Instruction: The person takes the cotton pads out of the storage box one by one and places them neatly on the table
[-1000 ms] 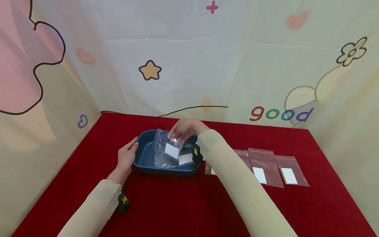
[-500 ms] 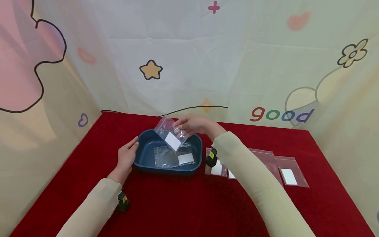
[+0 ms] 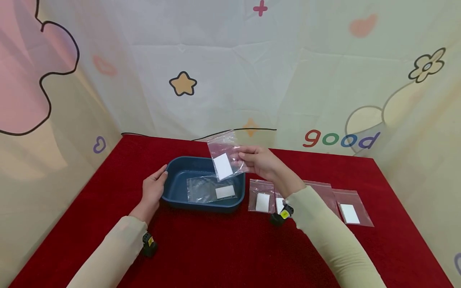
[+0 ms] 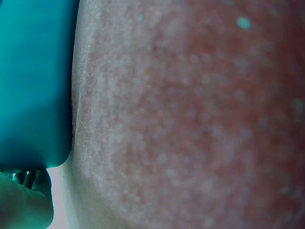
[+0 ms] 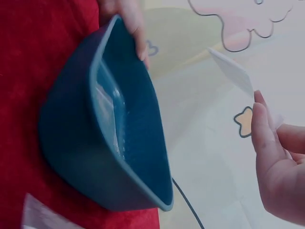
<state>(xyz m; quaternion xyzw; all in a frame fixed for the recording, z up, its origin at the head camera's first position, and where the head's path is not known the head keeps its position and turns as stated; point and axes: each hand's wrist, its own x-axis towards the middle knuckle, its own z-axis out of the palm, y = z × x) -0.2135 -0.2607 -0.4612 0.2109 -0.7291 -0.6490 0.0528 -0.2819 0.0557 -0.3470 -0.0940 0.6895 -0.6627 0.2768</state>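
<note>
My right hand (image 3: 264, 163) pinches a clear zip bag (image 3: 219, 140) by its side, above the right part of a blue plastic basin (image 3: 176, 205). A white rectangular piece (image 3: 223, 166) sits in that bag. In the right wrist view the white piece (image 5: 232, 70) shows edge-on beyond my fingertips. My left hand (image 3: 153, 192) grips the basin's left rim. Inside the basin lies another clear zip bag (image 3: 199, 190) with a white piece (image 3: 225, 192) in it. Skin fills most of the left wrist view, beside the basin's wall (image 4: 33, 86).
Right of the basin, several zip bags with white pieces lie in a row on the red cloth (image 3: 216, 248): a near bag (image 3: 261, 186), one partly under my right forearm, and a far-right bag (image 3: 351, 198). A printed curtain (image 3: 230, 80) stands behind.
My right hand has lifted the zip bag up out of the basin and carried it to the right. The other bag stays in the basin. My left hand keeps its place at the rim.
</note>
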